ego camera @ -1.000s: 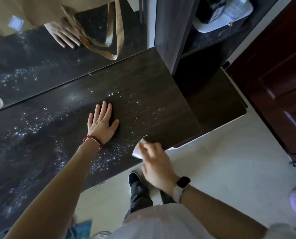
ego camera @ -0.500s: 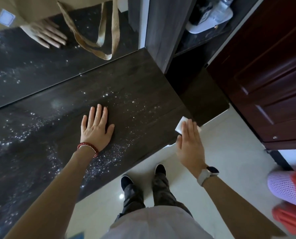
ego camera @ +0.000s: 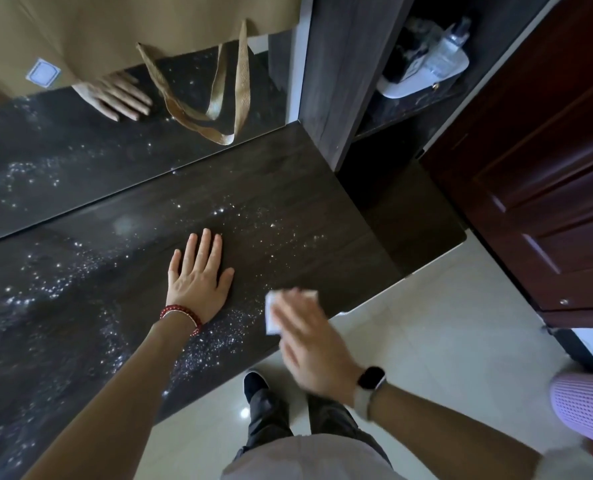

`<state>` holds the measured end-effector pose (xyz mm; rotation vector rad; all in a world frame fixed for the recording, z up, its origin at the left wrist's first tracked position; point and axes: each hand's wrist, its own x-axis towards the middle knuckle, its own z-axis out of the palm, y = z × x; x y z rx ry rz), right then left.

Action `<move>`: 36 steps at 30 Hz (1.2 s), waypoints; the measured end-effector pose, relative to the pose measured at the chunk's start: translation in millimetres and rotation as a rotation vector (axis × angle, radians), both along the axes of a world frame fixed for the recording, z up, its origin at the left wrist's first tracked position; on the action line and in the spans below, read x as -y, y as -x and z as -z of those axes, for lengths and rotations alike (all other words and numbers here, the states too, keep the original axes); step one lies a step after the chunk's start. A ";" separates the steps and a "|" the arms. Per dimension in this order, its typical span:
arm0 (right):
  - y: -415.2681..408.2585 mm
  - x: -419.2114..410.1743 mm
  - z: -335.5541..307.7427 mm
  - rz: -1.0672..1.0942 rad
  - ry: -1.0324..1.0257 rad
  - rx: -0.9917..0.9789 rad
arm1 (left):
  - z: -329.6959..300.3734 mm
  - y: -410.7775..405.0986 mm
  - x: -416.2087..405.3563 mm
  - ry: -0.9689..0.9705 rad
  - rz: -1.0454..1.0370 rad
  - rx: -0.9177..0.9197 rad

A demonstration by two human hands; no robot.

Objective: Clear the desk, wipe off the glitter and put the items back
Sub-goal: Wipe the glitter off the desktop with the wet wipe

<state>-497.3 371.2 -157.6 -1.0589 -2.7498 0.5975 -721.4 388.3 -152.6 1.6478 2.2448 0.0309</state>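
Glitter at desk front edge | right hand pressing white wipe | left hand flat, grip released

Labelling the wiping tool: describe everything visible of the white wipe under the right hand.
The small white folded wipe, paper or cloth by its look, lies flat on the dark wood-grain desk near its front edge, beside a patch of silver glitter. The right hand presses on it, covering most of it; only its left and far edges show, motion-blurred. The left hand does not touch it.
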 end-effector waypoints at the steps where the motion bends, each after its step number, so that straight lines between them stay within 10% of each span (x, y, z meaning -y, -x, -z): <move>1: -2.2 9.2 -4.6 -0.130 0.023 0.024 | -0.3 0.3 0.6 -0.009 0.002 0.005; 3: -10.7 -12.2 -3.5 -0.134 -0.034 0.031 | -0.6 1.9 1.0 -0.026 0.003 0.013; 8: 5.3 -104.1 -2.8 0.613 0.049 0.089 | -0.6 8.2 4.0 -0.034 0.059 0.025; 14: 29.2 -2.1 -6.8 -0.271 0.018 0.057 | -5.3 21.2 11.4 0.005 0.132 0.004; 20: 19.9 -107.9 -2.9 0.529 -0.040 0.105 | -4.6 21.1 25.0 -0.008 0.110 -0.028; 25: 65.7 -32.7 -9.4 -0.294 -0.006 0.104 | -4.1 28.6 41.7 -0.034 0.068 -0.043; 32: 50.9 -133.5 0.6 0.510 0.014 0.192 | -2.3 41.4 53.8 -0.025 0.068 -0.097; 36: 120.2 -50.3 -2.7 -0.020 -0.031 0.078 | -3.9 45.8 62.1 -0.008 -0.040 -0.091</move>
